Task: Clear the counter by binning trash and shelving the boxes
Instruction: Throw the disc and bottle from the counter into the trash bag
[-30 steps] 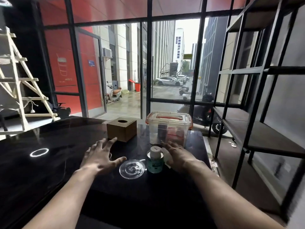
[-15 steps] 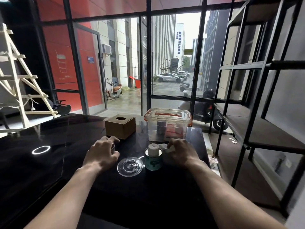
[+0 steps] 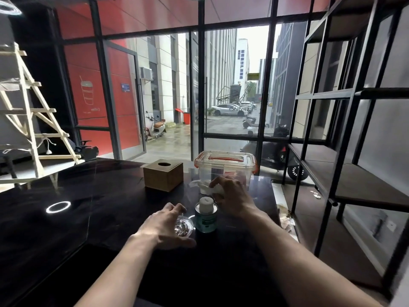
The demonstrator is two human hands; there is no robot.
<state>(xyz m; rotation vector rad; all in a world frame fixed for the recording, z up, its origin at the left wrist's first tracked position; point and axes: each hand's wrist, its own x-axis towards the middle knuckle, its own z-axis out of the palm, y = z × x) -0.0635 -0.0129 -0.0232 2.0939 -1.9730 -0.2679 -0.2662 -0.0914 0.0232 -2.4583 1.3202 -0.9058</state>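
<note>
On the black counter (image 3: 88,218) my right hand (image 3: 234,198) is closed on a crumpled white tissue (image 3: 204,187), just in front of the clear storage box with orange clips (image 3: 225,161). My left hand (image 3: 162,229) curls over a clear plastic lid (image 3: 183,227), fingers above it and thumb below. Between my hands stands a small teal tub with a white roll on top (image 3: 205,216). A brown wooden tissue box (image 3: 163,176) sits behind, left of the clear box.
A black metal shelf rack (image 3: 354,173) with brown boards stands to the right of the counter. Scraps of paper lie on the floor (image 3: 285,218) between counter and rack. A wooden ladder (image 3: 33,120) leans at the far left. Glass walls are ahead.
My left hand has moved right and down from beside the wooden box onto the clear lid. My right hand has lifted the white tissue up towards the clear box.
</note>
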